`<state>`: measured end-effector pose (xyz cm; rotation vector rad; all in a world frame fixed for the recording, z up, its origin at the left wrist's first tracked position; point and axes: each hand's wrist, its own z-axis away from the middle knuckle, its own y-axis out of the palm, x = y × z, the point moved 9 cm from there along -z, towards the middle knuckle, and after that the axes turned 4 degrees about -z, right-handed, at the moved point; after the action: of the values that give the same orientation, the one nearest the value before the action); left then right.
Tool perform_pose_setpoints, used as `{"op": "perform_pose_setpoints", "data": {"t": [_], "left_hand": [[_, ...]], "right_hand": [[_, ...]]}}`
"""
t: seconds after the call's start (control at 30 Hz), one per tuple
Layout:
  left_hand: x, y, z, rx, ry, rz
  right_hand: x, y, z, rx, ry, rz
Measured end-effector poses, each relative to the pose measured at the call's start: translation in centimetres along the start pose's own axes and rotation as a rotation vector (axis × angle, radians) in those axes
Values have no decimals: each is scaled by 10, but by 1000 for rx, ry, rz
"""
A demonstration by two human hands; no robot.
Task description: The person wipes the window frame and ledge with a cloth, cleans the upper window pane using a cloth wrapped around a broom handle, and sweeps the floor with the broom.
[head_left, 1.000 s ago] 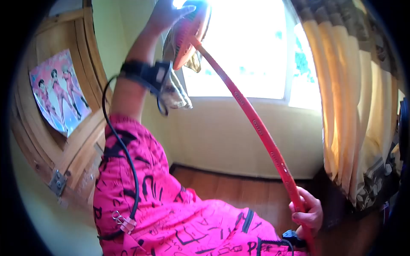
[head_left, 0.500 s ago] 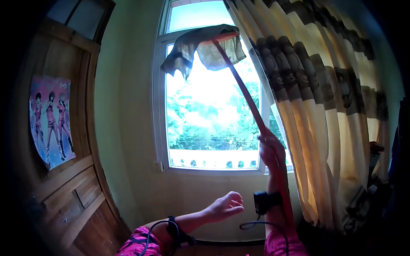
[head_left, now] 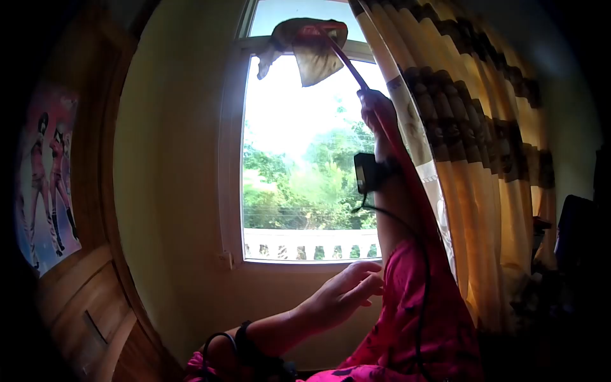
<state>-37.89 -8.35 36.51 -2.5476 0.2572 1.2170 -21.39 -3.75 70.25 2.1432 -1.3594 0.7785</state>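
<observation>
My right hand [head_left: 378, 111] is raised high in front of the window and closed around a long red pole [head_left: 349, 65]. The pole's lower part runs down along my right forearm. A dark, thin cloth [head_left: 318, 62] hangs over the pole's reddish head, up by the crossbar between the upper and lower panes. How the cloth is fastened, if at all, is hidden. My left hand [head_left: 344, 294] is lower, near my right sleeve, with its fingers loosely apart and nothing in it.
The window [head_left: 299, 191] has a white frame, with trees and a balustrade outside. A patterned curtain [head_left: 484, 191] hangs close to my right arm. On the left is a wooden door [head_left: 95, 267] bearing a poster [head_left: 51, 184]. Cables and black bands are on both arms.
My right hand has risen with the red pole, and the cloth has moved up to the window's crossbar. My left hand has risen slightly, closer to my right sleeve. The view has shifted.
</observation>
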Motion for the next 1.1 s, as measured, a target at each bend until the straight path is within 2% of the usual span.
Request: {"op": "perform_pose_setpoints", "data": {"t": [0.03,0.1,0.17,0.23,0.27,0.3,0.37,0.4,0.43,0.5,0.53,0.57,0.63,0.67,0.7,0.73,0.77,0.8,0.83,0.9,0.93,0.97,1.03,1.1], "left_hand": [[-6,1,1,21,-23,28],[-24,1,-4,-6,12,58],[-50,-16,-9,-236,113,-466],[-111,-27,19,-778,577,-894],[-106,-26,8,-555,456,-776],[-107,-22,12,-560,459,-780],[-63,-1,-2,-216,50,-472],[-76,-1,5,-291,170,-526],[-84,-4,6,-301,167,-517],[-73,-12,-1,-174,-112,-166],[-75,-12,2,-181,-8,-62],[-73,-9,8,-181,-4,-61],[-86,8,27,-152,153,-244],[-87,7,36,-270,204,-2],[-90,6,44,-285,210,-12],[-85,-2,55,-294,164,223],[-80,-9,64,-296,120,456],[-77,-18,72,-329,156,615],[-81,-23,74,-328,164,601],[-93,-38,79,-412,190,325],[-100,-39,78,-379,124,184],[-98,-42,78,-370,116,187],[-90,-31,69,-187,3,-85],[-91,-36,79,-164,48,-72]], "right_hand": [[-2,5,-14,29,20,-6],[5,0,-35,-99,-97,78],[-7,-1,-44,-104,-84,114],[-1,-2,-45,-87,-261,487],[-4,-2,-46,-64,-255,663],[-20,-10,-56,-64,-99,314],[-34,-21,-63,-108,-20,161],[-38,-22,-65,-108,-8,157],[-33,-27,-66,-114,-73,254],[-19,-36,-71,-137,-164,468],[-12,-39,-75,-156,-192,583],[-13,-43,-81,-144,-165,478],[-31,-46,-101,-111,-108,256],[-48,-42,-112,-88,-74,141],[-68,-36,-125,-65,-38,25],[-65,-33,-130,-108,-254,440],[-68,-21,-127,-250,-453,863],[-80,-14,-130,-235,-461,855],[-88,-13,-137,-127,-444,734],[-94,-18,-146,-94,-363,860],[-99,-15,-148,-75,-324,923],[-96,-15,-138,-33,-345,910],[-94,13,-114,0,-366,905],[-86,9,-113,-16,-283,657]]}}
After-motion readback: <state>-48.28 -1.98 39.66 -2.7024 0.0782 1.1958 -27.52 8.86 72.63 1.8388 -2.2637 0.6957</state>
